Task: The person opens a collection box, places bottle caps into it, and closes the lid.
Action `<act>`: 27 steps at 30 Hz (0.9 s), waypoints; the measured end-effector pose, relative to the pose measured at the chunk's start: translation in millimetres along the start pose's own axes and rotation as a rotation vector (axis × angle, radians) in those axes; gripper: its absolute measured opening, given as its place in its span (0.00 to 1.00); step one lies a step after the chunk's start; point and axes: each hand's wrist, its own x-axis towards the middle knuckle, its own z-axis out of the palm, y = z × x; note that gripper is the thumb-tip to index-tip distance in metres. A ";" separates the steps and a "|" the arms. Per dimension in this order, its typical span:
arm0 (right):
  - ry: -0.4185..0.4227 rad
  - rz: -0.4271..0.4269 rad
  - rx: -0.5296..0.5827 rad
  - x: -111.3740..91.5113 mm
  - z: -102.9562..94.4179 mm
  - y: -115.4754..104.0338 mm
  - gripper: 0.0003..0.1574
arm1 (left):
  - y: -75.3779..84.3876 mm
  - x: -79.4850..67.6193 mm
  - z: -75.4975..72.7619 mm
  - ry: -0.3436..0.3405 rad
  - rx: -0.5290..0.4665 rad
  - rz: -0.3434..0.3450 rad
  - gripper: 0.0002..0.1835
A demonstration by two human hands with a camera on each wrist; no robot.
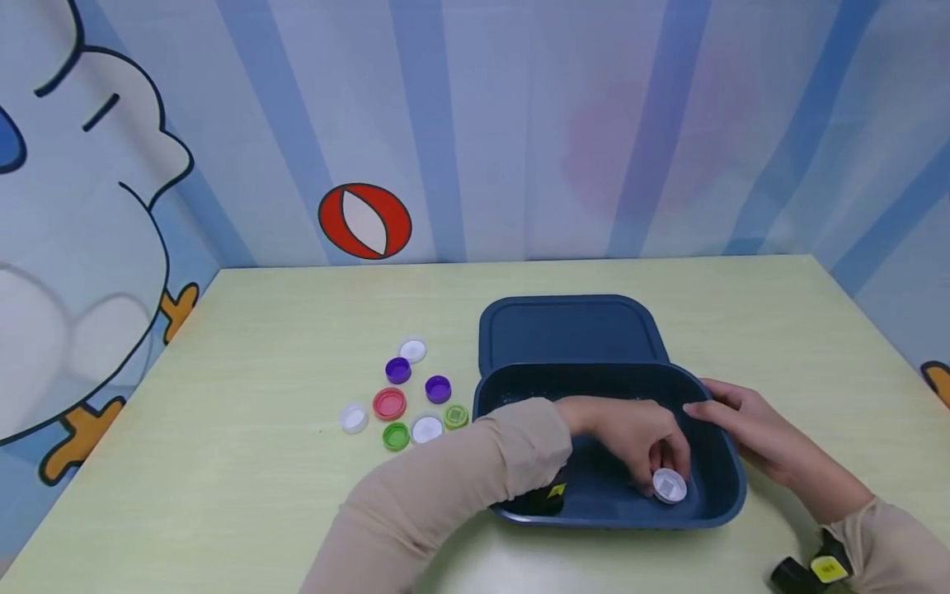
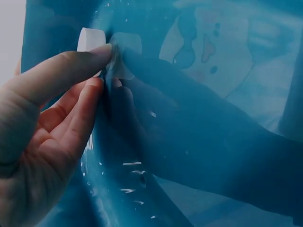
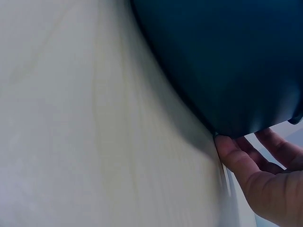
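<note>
A dark blue tub (image 1: pixel 731 487) stands on the pale green table, its lid (image 1: pixel 571 330) lying flat behind it. My left hand (image 1: pixel 638 441) reaches inside the tub and pinches a white bottle cap (image 1: pixel 670 485) near the front right corner. The left wrist view shows the white cap (image 2: pixel 91 40) held at the fingertips (image 2: pixel 97 52) against the glossy blue wall (image 2: pixel 189 142). My right hand (image 1: pixel 750 429) rests against the tub's right rim with fingers straight; the right wrist view shows its fingers (image 3: pixel 241 156) under the tub's outer wall (image 3: pixel 227 61).
Several loose caps lie left of the tub: white (image 1: pixel 412 350), purple (image 1: pixel 397 370), purple (image 1: pixel 438 388), red (image 1: pixel 389 403), white (image 1: pixel 354 417), green (image 1: pixel 396 436), white (image 1: pixel 426 429), light green (image 1: pixel 456 416). A wall with cartoon print stands behind the table.
</note>
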 end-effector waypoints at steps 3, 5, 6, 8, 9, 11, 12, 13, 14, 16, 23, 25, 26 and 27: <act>0.004 0.010 -0.013 0.3 0.3 -0.7 0.39 | 1.0 1.9 1.4 -0.008 0.009 -0.007 0.17; 0.003 0.009 -0.013 0.4 0.7 -0.8 0.38 | 1.8 1.9 1.7 -0.013 0.007 -0.013 0.18; 0.001 0.008 -0.012 0.3 0.8 -0.7 0.38 | 1.9 1.8 1.8 -0.015 0.005 -0.016 0.18; -0.001 0.003 -0.011 0.2 0.8 -0.6 0.38 | 2.4 1.0 1.8 -0.018 0.002 -0.028 0.19; -0.001 0.001 -0.009 0.2 0.9 -0.4 0.38 | 2.7 0.7 1.7 -0.019 0.005 -0.032 0.19; 0.002 0.001 -0.013 0.1 0.7 -0.2 0.38 | 3.5 0.4 1.2 -0.020 0.008 -0.038 0.19; 0.003 0.002 -0.013 0.1 0.6 -0.1 0.38 | 3.9 0.3 0.9 -0.021 0.011 -0.040 0.19; 0.005 0.003 -0.014 0.1 0.5 -0.1 0.38 | 4.4 0.2 0.5 -0.022 0.013 -0.043 0.20; 0.007 0.004 -0.014 0.0 0.3 0.0 0.38 | 5.0 0.1 -0.1 -0.021 0.019 -0.041 0.20; 0.007 0.005 -0.010 -0.2 -0.2 0.1 0.38 | 6.5 -0.1 -1.7 -0.015 0.029 -0.042 0.20; -0.005 -0.018 0.014 -1.3 -2.0 0.9 0.36 | 11.2 -4.3 -8.1 0.016 0.033 -0.049 0.24; -0.008 -0.021 0.030 -1.2 -2.1 1.4 0.35 | 12.7 -6.8 -9.9 0.027 0.024 -0.041 0.25; -0.009 -0.021 0.041 -0.9 -2.1 1.7 0.34 | 13.5 -8.1 -11.1 0.033 0.020 -0.032 0.25; -0.012 -0.022 0.046 -0.9 -2.1 2.1 0.34 | 14.4 -9.8 -12.4 0.039 0.018 -0.026 0.25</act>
